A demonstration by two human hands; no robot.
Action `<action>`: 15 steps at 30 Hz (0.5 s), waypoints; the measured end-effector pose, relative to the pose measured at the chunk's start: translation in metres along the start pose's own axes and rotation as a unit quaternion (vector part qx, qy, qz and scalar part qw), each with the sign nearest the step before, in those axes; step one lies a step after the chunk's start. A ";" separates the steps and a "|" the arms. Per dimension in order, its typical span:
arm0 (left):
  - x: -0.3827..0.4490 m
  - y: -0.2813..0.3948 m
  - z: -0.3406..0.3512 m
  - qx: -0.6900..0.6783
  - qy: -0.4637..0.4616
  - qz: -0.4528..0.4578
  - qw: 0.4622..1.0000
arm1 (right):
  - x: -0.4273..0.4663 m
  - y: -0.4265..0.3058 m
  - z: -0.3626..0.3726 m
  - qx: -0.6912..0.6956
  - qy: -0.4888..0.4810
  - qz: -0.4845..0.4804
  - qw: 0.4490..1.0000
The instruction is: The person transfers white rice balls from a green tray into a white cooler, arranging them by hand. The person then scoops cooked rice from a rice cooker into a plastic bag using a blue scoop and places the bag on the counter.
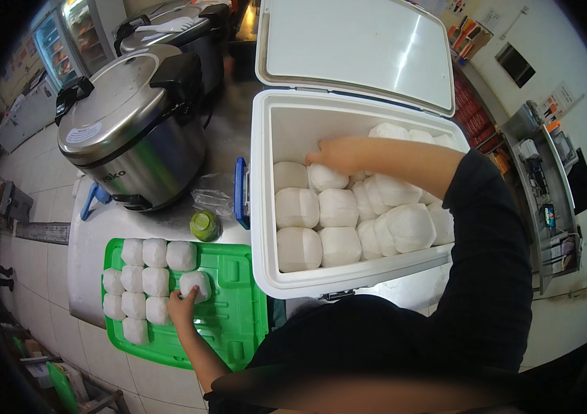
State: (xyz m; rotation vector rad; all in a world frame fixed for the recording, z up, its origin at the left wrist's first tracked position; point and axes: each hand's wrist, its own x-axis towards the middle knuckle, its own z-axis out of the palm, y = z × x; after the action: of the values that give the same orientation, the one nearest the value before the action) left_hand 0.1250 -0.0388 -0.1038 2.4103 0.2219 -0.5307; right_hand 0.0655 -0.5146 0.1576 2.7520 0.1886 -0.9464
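Observation:
On a green plastic lid [226,331] lie several white paper-wrapped bundles [155,282], rounded and set close together in rows. My left hand [183,306] grips one separate wrapped bundle [193,286] at the right of these rows, thumb on top. To the right stands a white cooler box [265,248], its hinged lid [345,46] raised. Many similar bundles [297,248] fill its inside, some stacked on others. My right hand [333,154] reaches into the box and grasps a bundle [328,177] near the far left part; its fingertips are partly hidden.
A large steel rice cooker [138,139] stands behind the green lid, with another cooker [174,26] farther back. A green-capped jar [205,225], clear plastic wrap [213,194] and a blue-handled tool [94,199] lie on the metal table [83,248]. The cooler's blue handle [241,194] juts leftward.

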 end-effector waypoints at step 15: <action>-0.155 0.298 -0.107 -0.369 -0.106 0.506 0.773 | -0.065 -0.093 -0.110 0.453 0.293 -0.307 0.784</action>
State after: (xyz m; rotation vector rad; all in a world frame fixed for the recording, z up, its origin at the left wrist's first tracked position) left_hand 0.1046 -0.2050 0.2066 1.3608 -0.7990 -0.1280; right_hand 0.0613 -0.4000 0.2660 3.9490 1.0313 -0.1893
